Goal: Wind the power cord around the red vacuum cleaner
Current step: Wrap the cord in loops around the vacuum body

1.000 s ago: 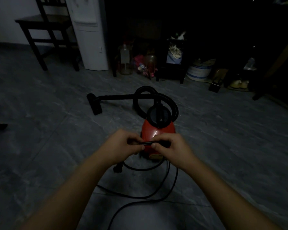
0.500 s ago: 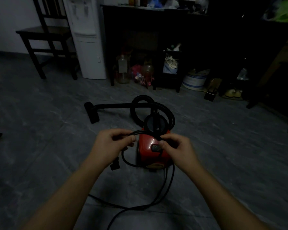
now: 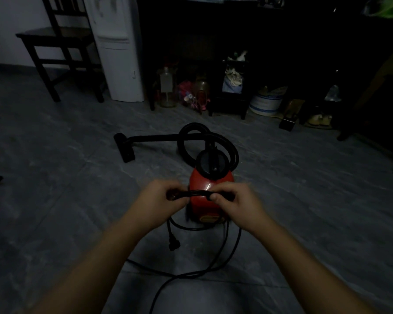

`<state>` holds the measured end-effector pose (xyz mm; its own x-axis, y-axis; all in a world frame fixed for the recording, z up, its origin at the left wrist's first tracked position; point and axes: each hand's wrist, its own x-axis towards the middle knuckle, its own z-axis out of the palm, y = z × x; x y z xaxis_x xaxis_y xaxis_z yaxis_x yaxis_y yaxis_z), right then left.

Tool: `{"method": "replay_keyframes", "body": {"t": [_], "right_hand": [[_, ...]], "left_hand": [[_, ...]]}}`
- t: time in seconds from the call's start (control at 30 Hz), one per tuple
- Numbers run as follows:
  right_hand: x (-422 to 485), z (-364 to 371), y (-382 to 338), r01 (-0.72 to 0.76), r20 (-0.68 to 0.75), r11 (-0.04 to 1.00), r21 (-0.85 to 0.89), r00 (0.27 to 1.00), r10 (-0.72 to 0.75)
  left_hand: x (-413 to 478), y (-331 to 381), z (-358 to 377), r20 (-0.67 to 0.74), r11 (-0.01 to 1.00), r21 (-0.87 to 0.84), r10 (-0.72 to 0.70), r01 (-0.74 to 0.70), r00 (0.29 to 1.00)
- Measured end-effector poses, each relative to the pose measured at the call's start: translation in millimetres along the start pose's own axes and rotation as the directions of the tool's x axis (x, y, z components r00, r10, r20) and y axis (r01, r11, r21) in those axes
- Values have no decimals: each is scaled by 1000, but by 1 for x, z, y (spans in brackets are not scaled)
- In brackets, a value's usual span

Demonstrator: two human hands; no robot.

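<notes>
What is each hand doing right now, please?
Left hand: closed on the cord.
Right hand: closed on the same cord, in front of the vacuum.

Grey floor (image 3: 55,211) under vacuum (image 3: 210,189), cord (image 3: 213,266).

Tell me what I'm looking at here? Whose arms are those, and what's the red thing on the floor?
The camera sits on a person's head, looking down, so those arms are their own. The left hand and right hand hold a bunch of black power cord stretched between them. Behind it, on the grey floor, stands a red vacuum cleaner with a curled black hose. The cord's plug dangles below the left hand, and more cord trails across the floor.
</notes>
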<state>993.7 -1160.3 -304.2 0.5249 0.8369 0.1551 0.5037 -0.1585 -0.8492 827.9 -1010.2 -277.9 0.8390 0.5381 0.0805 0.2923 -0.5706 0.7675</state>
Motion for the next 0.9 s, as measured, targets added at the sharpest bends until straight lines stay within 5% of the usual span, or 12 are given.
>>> {"method": "replay_keyframes", "body": {"t": [0.13, 0.3, 0.53, 0.9], "right_hand": [[1, 0, -2, 2, 2, 999, 53, 1000, -2], [5, -5, -2, 18, -80, 989, 145, 997, -7], [9, -7, 5, 5, -161, 975, 221, 987, 31], [9, -6, 8, 0, -112, 991, 133, 994, 15]], "left_hand": [[1, -1, 2, 8, 999, 44, 20, -20, 1000], [4, 1, 3, -46, 970, -235, -77, 65, 996], [10, -7, -4, -127, 789, -592, -290, 163, 949], [9, -27, -3, -171, 966, -243, -130, 87, 977]]}}
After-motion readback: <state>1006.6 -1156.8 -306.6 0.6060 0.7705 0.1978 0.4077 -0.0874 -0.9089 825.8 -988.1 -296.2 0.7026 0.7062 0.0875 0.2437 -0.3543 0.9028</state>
